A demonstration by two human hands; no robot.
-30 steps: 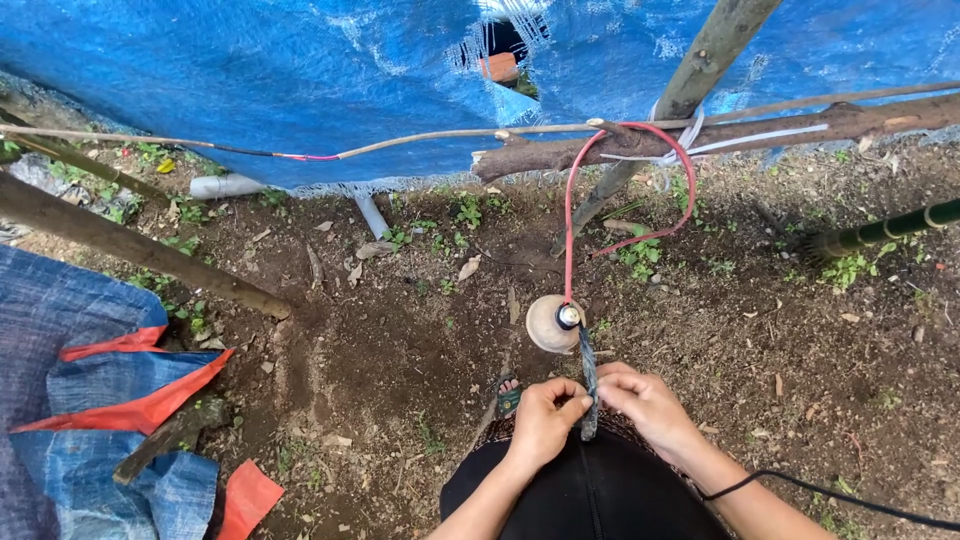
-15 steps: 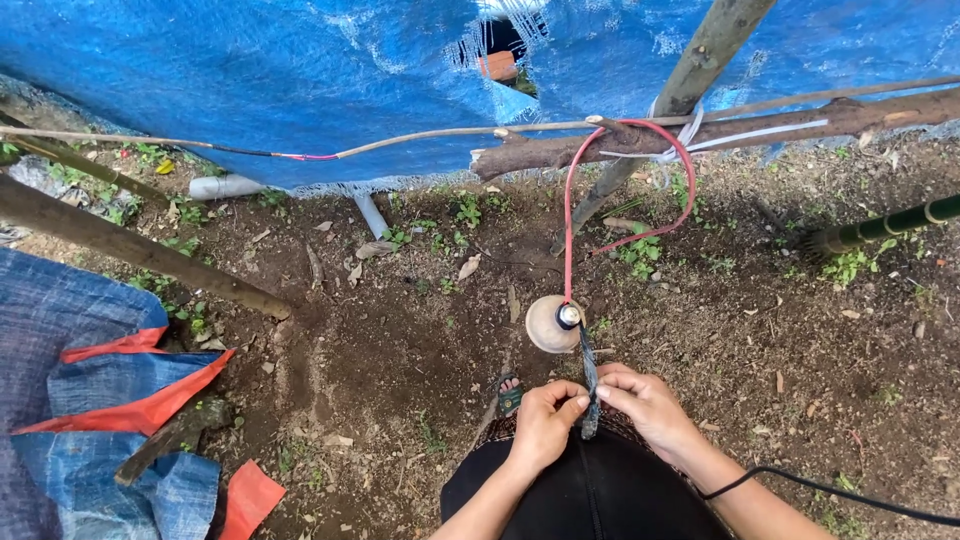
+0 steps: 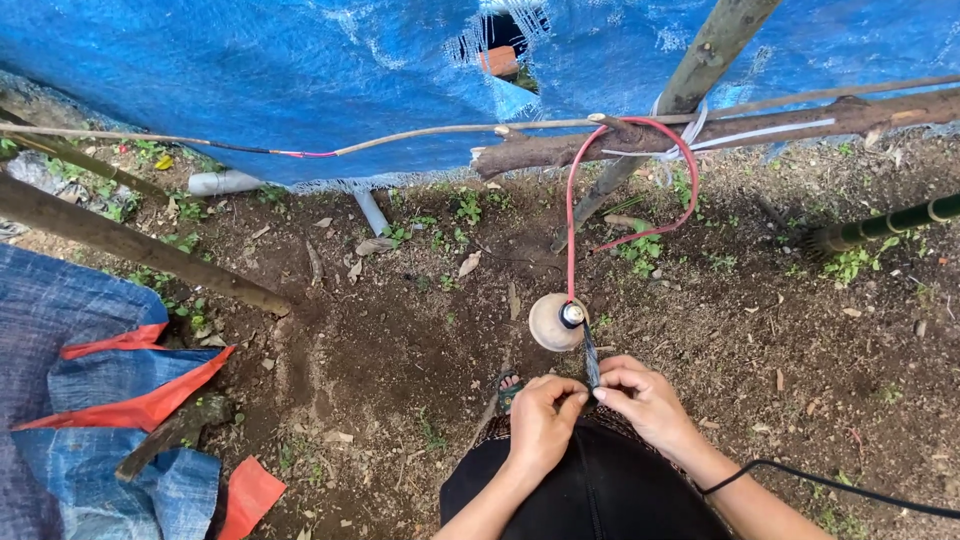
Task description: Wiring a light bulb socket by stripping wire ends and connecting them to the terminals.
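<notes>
My left hand (image 3: pixel 541 418) and my right hand (image 3: pixel 645 399) meet low in the middle of the view, both pinching a thin dark wire end (image 3: pixel 590 366). That wire runs up to a small dark lamp socket (image 3: pixel 571 315) sitting against a round beige cap (image 3: pixel 548 324). From the socket a red cable (image 3: pixel 571 230) climbs and loops over a rough wooden branch (image 3: pixel 700 135). A black cable (image 3: pixel 830 483) trails off my right wrist to the right.
A torn blue tarp (image 3: pixel 300 70) hangs behind the branch and a slanted pole (image 3: pixel 690 75). Bare soil (image 3: pixel 400 350) with small weeds lies below. A wooden pole (image 3: pixel 140 245), blue-and-red sacking (image 3: pixel 90 400) and white pipe pieces (image 3: pixel 225 182) are at left; a green bamboo stick (image 3: pixel 890 222) at right.
None of the objects has moved; my two hands have shifted slightly on the wire, staying close together below the socket.
</notes>
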